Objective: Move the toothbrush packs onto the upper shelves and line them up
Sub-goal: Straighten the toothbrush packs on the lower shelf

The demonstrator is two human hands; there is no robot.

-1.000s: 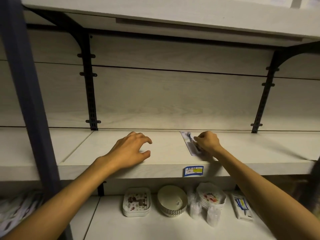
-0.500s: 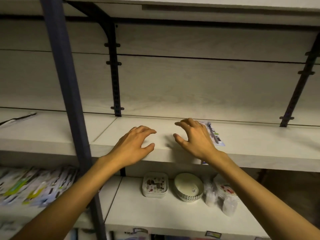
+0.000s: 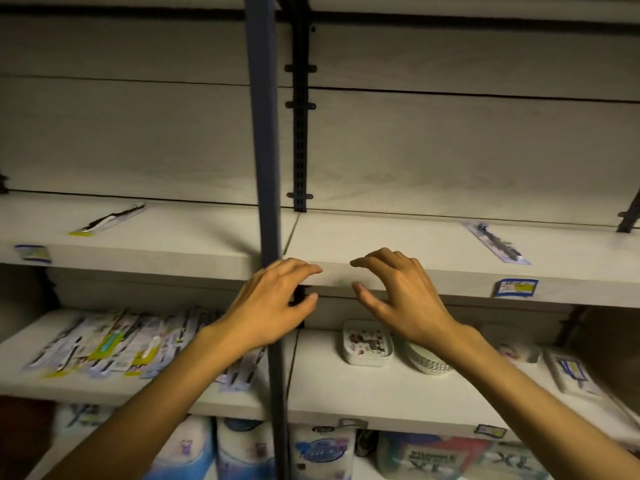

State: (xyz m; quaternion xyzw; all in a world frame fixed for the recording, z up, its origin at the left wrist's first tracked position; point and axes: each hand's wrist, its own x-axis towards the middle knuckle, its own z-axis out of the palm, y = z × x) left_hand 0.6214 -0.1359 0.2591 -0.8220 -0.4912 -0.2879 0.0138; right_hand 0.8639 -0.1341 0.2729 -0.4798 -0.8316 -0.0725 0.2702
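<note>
Head camera shows you facing a pale shelving unit, with a dark blue upright post (image 3: 266,168) running down the middle, just left of your left fingers. Your upper shelf (image 3: 398,244) stretches to both sides behind your fingertips; the lower shelf (image 3: 381,393) lies beneath your wrists.

Down and to the left of your left fingers, a blurred row of toothbrush packs (image 3: 114,344) covers the left part of the lower shelf. Under your right wrist sit a small patterned tray stack (image 3: 367,342) and a stack of bowls (image 3: 427,363), partly hidden by your arm. Below that, wrapped paper rolls (image 3: 322,452) fill the bottom level.

Your left hand (image 3: 273,301) and right hand (image 3: 398,292) hover side by side before the upper shelf's front edge, fingers loosely curled and spread apart, holding nothing. Whether the fingertips touch the shelf you cannot tell.

Well to the right of your right fingers, one toothbrush pack (image 3: 497,242) lies flat and angled on the upper shelf. Far left of your left fingers, another pack (image 3: 107,220) lies flat, also askew. A blue and yellow price label (image 3: 516,288) sticks to the shelf edge below the right pack.
</note>
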